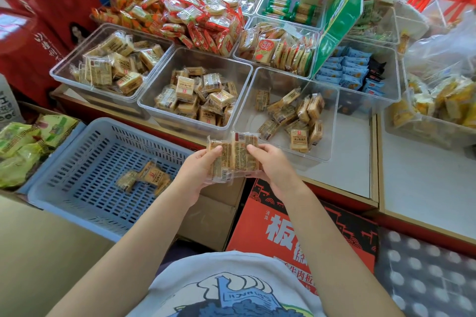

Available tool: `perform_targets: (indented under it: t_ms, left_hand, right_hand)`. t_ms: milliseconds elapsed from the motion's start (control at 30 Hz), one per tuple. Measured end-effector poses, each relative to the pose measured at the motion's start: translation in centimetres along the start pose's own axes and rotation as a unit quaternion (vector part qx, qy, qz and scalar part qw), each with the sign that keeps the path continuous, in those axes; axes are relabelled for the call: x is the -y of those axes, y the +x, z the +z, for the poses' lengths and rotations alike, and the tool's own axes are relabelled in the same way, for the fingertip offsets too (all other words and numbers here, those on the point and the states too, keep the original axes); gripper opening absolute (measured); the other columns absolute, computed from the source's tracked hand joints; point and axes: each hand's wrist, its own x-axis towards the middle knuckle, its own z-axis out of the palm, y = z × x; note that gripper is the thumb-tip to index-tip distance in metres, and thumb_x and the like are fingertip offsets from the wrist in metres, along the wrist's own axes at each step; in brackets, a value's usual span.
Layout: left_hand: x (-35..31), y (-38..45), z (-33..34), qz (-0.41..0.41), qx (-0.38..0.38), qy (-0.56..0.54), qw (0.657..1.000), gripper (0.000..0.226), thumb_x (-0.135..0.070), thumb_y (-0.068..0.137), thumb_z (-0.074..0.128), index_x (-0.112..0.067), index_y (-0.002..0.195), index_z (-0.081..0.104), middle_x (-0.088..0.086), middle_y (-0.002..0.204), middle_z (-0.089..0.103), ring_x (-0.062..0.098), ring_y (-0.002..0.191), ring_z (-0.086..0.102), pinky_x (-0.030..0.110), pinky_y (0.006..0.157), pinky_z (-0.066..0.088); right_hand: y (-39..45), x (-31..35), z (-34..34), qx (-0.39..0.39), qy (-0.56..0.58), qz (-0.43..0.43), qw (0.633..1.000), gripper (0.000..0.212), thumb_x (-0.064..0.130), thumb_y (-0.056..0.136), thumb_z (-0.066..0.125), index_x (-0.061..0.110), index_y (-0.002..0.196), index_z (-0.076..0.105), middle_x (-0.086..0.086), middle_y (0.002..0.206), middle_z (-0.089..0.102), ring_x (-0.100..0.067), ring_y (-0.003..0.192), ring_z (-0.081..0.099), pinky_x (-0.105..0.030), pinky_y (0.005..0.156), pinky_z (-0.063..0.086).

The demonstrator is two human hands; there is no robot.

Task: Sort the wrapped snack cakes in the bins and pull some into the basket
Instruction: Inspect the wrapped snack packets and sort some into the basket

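A white counter (342, 159) carries three clear bins of tan wrapped cakes: a left bin (77, 59) at ten o'clock, a middle bin (154, 85) at twelve, and a right bin (329, 121) at one o'clock from the hands. A blue basket (64, 183) sits at nine o'clock, with a few basket cakes (146, 177) on its floor. Both hands meet just in front of the counter edge. The left hand (198, 170) and right hand (270, 165) together grip a small stack of held cakes (233, 157), thumbs pressed on top, fingers curled underneath, the packets lying between the two palms.
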Motion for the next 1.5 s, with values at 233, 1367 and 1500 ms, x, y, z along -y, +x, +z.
perform_targets:
  t_ms: [233,1367,1500]
  left_hand:
    - [-0.1,0.1,-0.2,-0.002,-0.016,-0.06,0.998,0.027,-0.026,0.101,0.063,-0.012,0.124,0.063,0.01,0.115,0.076,0.026,0.105,0.073,0.034,0.076,0.057]
    - [-0.8,2.8,-3.8,-0.076,0.055,-0.236,0.967,0.054,-0.044,0.103,0.04,-0.005,0.136,0.058,0.021,0.12,0.07,0.034,0.103,0.069,0.044,0.08,0.058]
    - [-2.7,6.2,-5.1,-0.118,-0.017,-0.21,0.97,0.036,-0.025,0.108,0.039,-0.005,0.129,0.059,0.02,0.113,0.074,0.035,0.105,0.072,0.049,0.08,0.061]
  right_hand:
    - [0.1,0.5,0.3,-0.032,0.006,0.023,0.999,0.024,0.026,0.095,0.057,0.011,0.113,0.061,-0.01,0.107,0.07,-0.027,0.105,0.067,-0.053,0.099,0.054]
    - [3.0,1.4,3.0,0.057,0.155,0.075,0.983,0.051,0.05,0.106,0.04,0.01,0.127,0.064,-0.022,0.116,0.072,-0.035,0.102,0.073,-0.046,0.082,0.06]
    - [6.4,2.9,4.5,0.058,0.123,0.123,0.983,0.032,0.024,0.106,0.045,0.006,0.129,0.056,-0.024,0.121,0.069,-0.033,0.094,0.074,-0.047,0.076,0.063]
